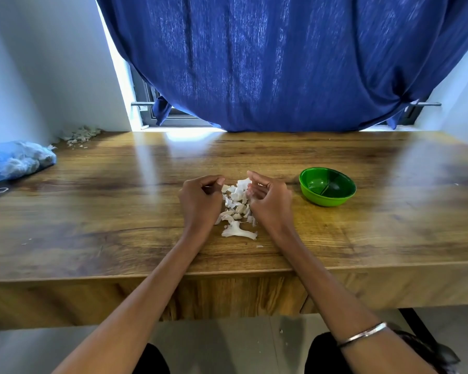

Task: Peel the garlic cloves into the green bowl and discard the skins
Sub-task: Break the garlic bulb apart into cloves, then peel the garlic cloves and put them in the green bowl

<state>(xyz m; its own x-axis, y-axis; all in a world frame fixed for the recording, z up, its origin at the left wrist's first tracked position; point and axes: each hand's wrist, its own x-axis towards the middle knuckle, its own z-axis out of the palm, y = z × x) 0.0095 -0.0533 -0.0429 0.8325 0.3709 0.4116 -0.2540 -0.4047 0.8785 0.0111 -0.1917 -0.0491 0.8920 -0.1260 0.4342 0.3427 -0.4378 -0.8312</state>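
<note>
A heap of garlic cloves and white papery skins (237,205) lies on the wooden table (119,211) between my two hands. My left hand (200,201) sits at the heap's left side with fingers curled; what it holds I cannot make out. My right hand (268,199) is on the right side, fingers curled around a piece of garlic with loose white skin at its top. A bare garlic stem with skin (238,232) lies at the near end of the heap. The green bowl (327,187) stands to the right of my right hand and looks empty.
A blue mesh bag of garlic bulbs (16,161) lies at the table's far left. A small pile of skins (80,134) sits in the back left corner. A blue curtain (281,63) hangs behind the table. The table's front edge is near my forearms.
</note>
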